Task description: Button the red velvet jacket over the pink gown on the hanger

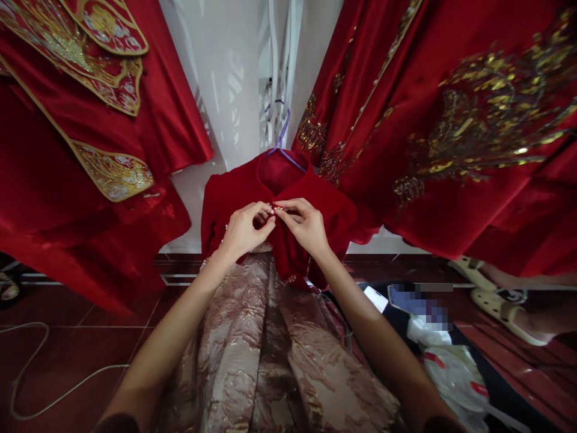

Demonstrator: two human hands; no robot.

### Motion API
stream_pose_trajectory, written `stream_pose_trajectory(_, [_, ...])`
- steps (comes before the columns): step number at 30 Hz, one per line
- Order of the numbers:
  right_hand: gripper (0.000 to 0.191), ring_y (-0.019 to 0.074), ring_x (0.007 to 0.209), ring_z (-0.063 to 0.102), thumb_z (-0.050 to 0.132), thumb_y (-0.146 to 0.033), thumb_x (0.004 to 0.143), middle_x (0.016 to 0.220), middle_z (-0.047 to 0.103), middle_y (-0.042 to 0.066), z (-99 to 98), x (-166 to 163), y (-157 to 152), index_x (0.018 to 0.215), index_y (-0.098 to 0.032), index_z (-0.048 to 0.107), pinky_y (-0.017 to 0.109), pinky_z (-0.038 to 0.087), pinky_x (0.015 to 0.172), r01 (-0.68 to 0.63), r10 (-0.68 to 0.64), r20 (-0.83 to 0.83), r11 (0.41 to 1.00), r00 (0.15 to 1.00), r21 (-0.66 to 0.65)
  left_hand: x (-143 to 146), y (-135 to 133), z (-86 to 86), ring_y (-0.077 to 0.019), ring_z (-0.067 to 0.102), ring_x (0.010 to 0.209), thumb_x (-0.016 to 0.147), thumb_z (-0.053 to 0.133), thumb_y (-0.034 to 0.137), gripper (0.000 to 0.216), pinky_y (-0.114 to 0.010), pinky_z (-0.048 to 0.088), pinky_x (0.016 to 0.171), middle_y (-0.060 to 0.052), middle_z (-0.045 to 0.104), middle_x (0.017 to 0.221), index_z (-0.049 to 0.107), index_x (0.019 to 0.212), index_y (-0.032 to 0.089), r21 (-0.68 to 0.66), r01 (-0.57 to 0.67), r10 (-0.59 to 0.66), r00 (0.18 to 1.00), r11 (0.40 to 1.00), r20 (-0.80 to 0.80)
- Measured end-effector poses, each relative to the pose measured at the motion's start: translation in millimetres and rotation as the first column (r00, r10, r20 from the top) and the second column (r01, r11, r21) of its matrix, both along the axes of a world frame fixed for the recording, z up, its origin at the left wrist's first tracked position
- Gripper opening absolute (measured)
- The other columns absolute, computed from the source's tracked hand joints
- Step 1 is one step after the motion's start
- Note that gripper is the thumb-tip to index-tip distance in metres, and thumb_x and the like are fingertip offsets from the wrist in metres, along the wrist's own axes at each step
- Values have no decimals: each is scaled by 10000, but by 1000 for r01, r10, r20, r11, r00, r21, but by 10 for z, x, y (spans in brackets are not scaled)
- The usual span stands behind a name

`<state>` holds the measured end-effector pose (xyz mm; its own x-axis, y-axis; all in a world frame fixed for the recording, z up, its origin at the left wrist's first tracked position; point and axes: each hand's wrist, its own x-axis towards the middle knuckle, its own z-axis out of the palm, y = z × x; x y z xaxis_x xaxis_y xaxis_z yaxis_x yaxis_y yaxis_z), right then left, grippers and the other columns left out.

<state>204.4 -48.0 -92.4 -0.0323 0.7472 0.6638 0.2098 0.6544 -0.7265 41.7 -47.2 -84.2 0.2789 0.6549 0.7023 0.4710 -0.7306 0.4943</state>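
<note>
1. Head view, centre: a red jacket (225, 192) hung from a purple hanger (280, 142) in front of a white wall (216, 78); its open neckline faced the wearer of the camera.
2. Head view, hands: the left hand (247, 228) and the right hand (307, 225) met at the jacket's front, just below the neckline; the right thumb and forefinger pinched a beaded trim (278, 208); the left fingers curled in beside it, though whether they gripped it could not be told.
3. Head view, below: a brownish brocade garment (234, 325) with a metallic sheen spread beneath both forearms.
4. Head view, flanks: red satin garments hung on either side; the left one (175, 114) bore a gold-edged embroidered panel (112, 171), the right one (428, 204) gold sequin work (478, 114).
5. Head view, lower edges: a white cable (27, 361) curled over tiled floor (108, 313) at left; a plastic bag (460, 379) lay at right, near another person's cream clog (505, 316).
</note>
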Motion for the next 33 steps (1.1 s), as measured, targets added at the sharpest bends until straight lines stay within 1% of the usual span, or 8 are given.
stream_pose_trajectory(5, [265, 160, 946, 594, 635, -357, 802, 1007, 556, 49, -12, 5, -64, 1035, -249, 699, 293, 595, 775, 97, -98, 2, 995, 995, 26, 35, 15, 48, -105, 621, 708, 798, 560, 224, 102, -242, 489, 716, -6, 673, 804, 619, 870, 183, 36, -31, 33, 997, 999, -63])
stream_pose_trajectory(13, [307, 151, 940, 591, 667, -329, 777, 1025, 504, 38, -49, 54, 3, 1079, -275, 685, 329, 592, 839, 59, -58, -23, 998, 998, 28, 54, 41, 88, -120, 625, 736, 800, 524, 178, 115, -247, 473, 719, -7, 672, 822, 609, 878, 181, 64, -31, 43, 980, 997, -197])
stream_pose_trajectory(20, [306, 163, 962, 593, 637, -339, 798, 1056, 511, 47, -66, 60, 26, 1093, -269, 678, 356, 582, 867, 74, -74, 26, 997, 997, 25, 18, 91, 229, -126, 563, 645, 835, 463, 179, 128, -243, 414, 604, -31, 617, 782, 588, 849, 152, 202, -3, 103, 868, 979, -486])
stream_pose_trajectory(25, [262, 165, 962, 594, 628, -300, 800, 1028, 517, 49, -31, 111, 86, 1045, -237, 695, 339, 580, 866, 46, -51, 94, 997, 994, 57, -14, 206, 268, -127, 555, 647, 846, 459, 183, 139, -244, 413, 601, -23, 603, 783, 594, 823, 159, 217, 89, 55, 810, 972, -583])
stream_pose_trajectory(27, [254, 164, 971, 591, 611, -286, 810, 1042, 507, 53, -2, 114, 88, 1045, -226, 685, 327, 575, 864, 33, -39, 112, 998, 993, 56, -11, 235, 246, -133, 574, 688, 851, 459, 188, 139, -246, 436, 637, -23, 611, 812, 597, 844, 169, 187, 108, 16, 829, 976, -559])
stream_pose_trajectory(30, [325, 170, 1042, 564, 579, -272, 825, 1146, 476, 69, -27, 61, 24, 1147, -229, 588, 339, 539, 914, 16, -22, 101, 998, 995, 60, 15, 246, 121, -148, 607, 816, 865, 451, 194, 171, -273, 476, 754, -42, 629, 929, 589, 966, 182, 110, 69, -22, 926, 992, -376])
stream_pose_trajectory(31, [361, 178, 1082, 543, 575, -265, 823, 1192, 459, 79, -73, 28, -16, 1181, -227, 541, 353, 516, 943, 39, -45, 91, 996, 995, 77, 24, 243, 51, -150, 612, 862, 867, 447, 190, 199, -283, 484, 789, -52, 629, 977, 579, 1016, 185, 59, 61, -42, 957, 996, -289])
stream_pose_trajectory(33, [434, 202, 1135, 498, 590, -255, 800, 1247, 433, 106, -230, -43, -111, 1213, -212, 463, 387, 475, 977, 159, -169, 78, 980, 983, 116, 33, 224, -117, -148, 613, 949, 870, 436, 178, 270, -289, 502, 817, -71, 612, 1083, 547, 1115, 201, -94, 112, -122, 986, 989, -110])
